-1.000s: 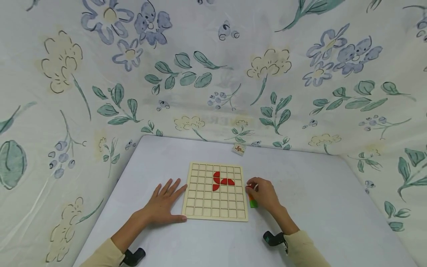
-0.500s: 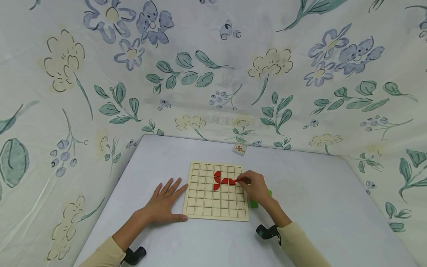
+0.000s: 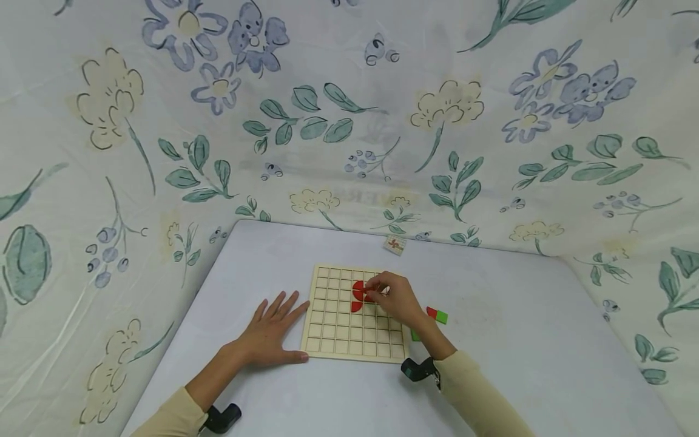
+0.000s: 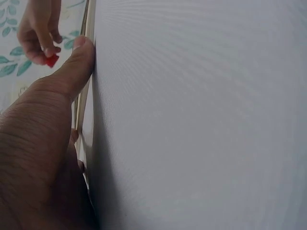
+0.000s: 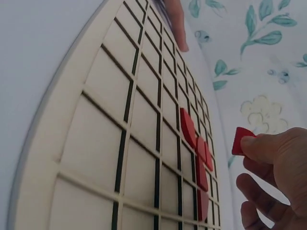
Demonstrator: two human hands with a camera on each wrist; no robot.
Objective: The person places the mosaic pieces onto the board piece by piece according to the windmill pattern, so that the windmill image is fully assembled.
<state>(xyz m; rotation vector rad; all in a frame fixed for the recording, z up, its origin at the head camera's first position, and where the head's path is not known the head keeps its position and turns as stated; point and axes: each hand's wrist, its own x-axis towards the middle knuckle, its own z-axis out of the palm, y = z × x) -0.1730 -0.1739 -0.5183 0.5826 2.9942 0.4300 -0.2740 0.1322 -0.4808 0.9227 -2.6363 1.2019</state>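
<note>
My right hand [image 3: 401, 300] pinches a small red tile [image 5: 241, 141] with one curved edge between thumb and finger. It holds the tile above the wooden grid board [image 3: 335, 331], over the upper right part. Several red quarter-circle tiles [image 3: 356, 306] sit in the grid squares below, partly covered by that hand in the head view. My left hand [image 3: 267, 337] lies with its fingers spread beside the board's left edge, its thumb [image 4: 84, 52] at the near left corner. In the left wrist view the pinched tile shows beyond this thumb.
Right of the board lie red and green tiles [image 3: 441, 317], and another green tile [image 3: 415, 335] is partly hidden by my right wrist. A small pattern card [image 3: 395, 244] lies behind the board on the white table [image 3: 491, 291]. Floral cloth [image 3: 349, 121] hangs around the back.
My right hand has picked up a red tile from beside the board and moved left over the grid with it. The left hand has stayed in place.
</note>
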